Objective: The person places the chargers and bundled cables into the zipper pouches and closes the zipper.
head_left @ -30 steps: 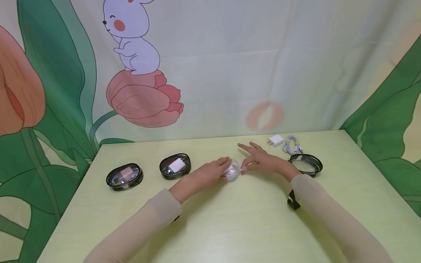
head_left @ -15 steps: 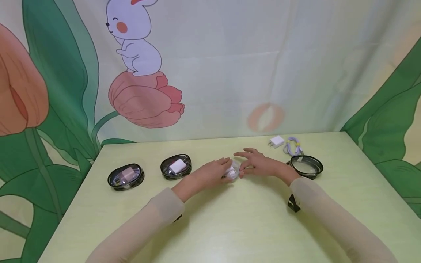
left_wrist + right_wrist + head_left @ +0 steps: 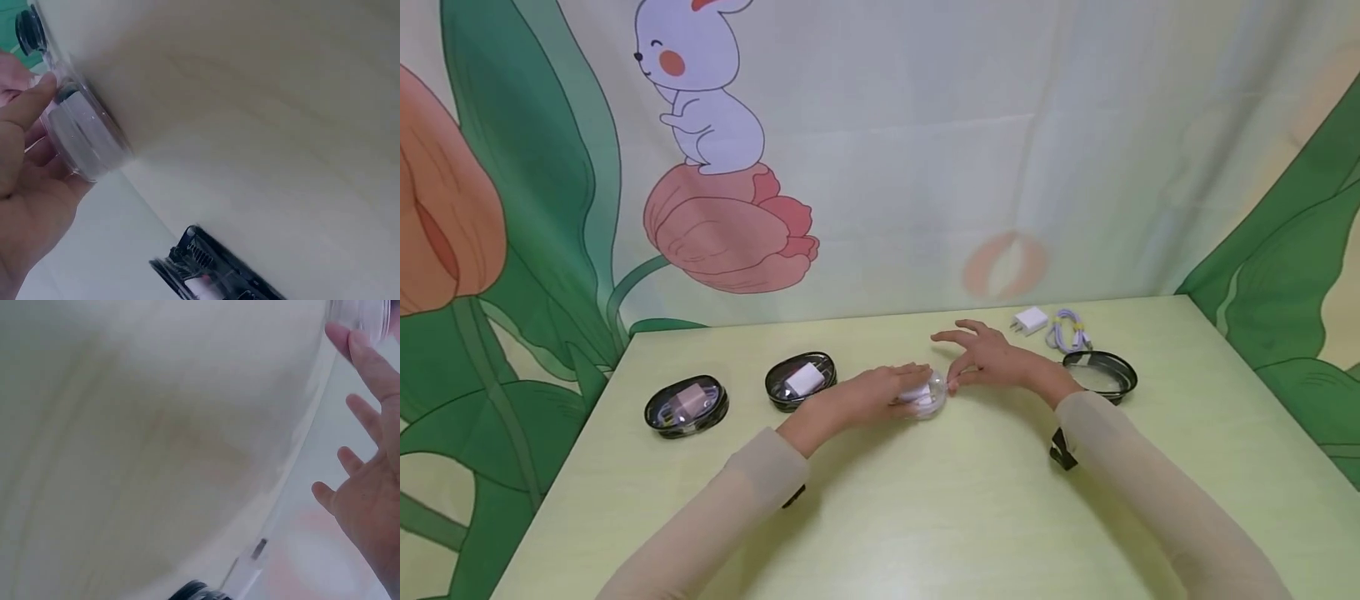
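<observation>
A small clear plastic case [image 3: 936, 397] with a white item inside lies on the table between the two hands. My left hand [image 3: 874, 395] grips it from the left. In the left wrist view, the thumb lies over the near face of the clear case [image 3: 90, 134] and the fingers are behind it. From the right, my right hand [image 3: 996, 360] pinches the case's edge between thumb and forefinger, its other fingers spread. The right wrist view shows those two fingertips together at the rim of the case [image 3: 362, 314]; the exact part pinched is hidden.
Two black-rimmed clear cases, one at far left [image 3: 681, 430] holding a pinkish adapter and one nearer [image 3: 796, 407] holding a white adapter, stand on the table. Beside the right forearm is another black-rimmed case [image 3: 1131, 385]. Behind it lie a white plug adapter [image 3: 1032, 319] and a coiled lilac cable [image 3: 1059, 335].
My left hand has shifted slightly left and flattened over the case, showing more of it. The right hand stays at the case's edge, its free fingers lifted a little since half a second ago.
</observation>
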### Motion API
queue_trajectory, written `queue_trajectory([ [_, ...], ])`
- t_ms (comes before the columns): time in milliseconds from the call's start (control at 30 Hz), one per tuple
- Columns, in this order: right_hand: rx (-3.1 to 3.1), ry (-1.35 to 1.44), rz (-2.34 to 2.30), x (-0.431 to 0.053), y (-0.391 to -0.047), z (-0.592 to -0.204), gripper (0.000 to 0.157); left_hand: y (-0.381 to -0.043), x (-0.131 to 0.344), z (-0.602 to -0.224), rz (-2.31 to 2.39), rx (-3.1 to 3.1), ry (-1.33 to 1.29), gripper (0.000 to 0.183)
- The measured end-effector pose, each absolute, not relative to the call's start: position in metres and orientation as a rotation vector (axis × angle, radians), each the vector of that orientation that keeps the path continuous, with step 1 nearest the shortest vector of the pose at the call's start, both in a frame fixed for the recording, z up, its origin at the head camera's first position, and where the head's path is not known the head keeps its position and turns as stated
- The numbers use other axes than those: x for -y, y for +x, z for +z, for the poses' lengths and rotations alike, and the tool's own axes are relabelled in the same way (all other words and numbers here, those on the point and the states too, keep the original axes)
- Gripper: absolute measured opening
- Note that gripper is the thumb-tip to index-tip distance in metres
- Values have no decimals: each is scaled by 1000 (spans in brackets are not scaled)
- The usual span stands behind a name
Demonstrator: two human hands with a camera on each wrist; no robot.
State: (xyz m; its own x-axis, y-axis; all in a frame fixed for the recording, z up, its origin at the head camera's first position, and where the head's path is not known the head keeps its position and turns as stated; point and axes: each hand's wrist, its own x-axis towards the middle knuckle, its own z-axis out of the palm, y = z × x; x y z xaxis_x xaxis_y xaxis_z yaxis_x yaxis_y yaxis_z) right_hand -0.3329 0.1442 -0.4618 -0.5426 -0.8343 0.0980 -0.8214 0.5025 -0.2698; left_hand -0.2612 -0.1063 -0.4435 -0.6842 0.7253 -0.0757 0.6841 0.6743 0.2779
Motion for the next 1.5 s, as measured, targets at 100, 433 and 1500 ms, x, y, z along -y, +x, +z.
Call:
queue_trajectory([
  [100, -2657, -1503, -433, -137, -326, -463, 10, -260, 109, -445, 236, -2773, 1168, 59],
  [433, -2561, -1349, -536, -118, -298, -462, 11, -253, 101, -452, 139, -2972, 1279, 44],
  [1500, -2542, -1328, -569, -120, -310, -457, 14, -258, 100, -457, 210, -2945, 1161, 65],
])
